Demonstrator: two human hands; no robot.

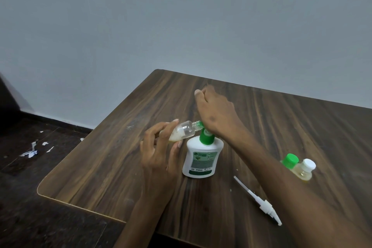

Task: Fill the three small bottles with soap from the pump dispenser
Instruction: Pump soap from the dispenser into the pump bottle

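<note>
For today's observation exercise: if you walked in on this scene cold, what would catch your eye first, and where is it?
At the table's centre, the left hand holds a small clear bottle tilted on its side, its mouth at the green spout of the white soap dispenser, while the right hand presses down on the pump. Two capped small bottles stand to the right, and a loose white pump tube lies near the front edge.
</note>
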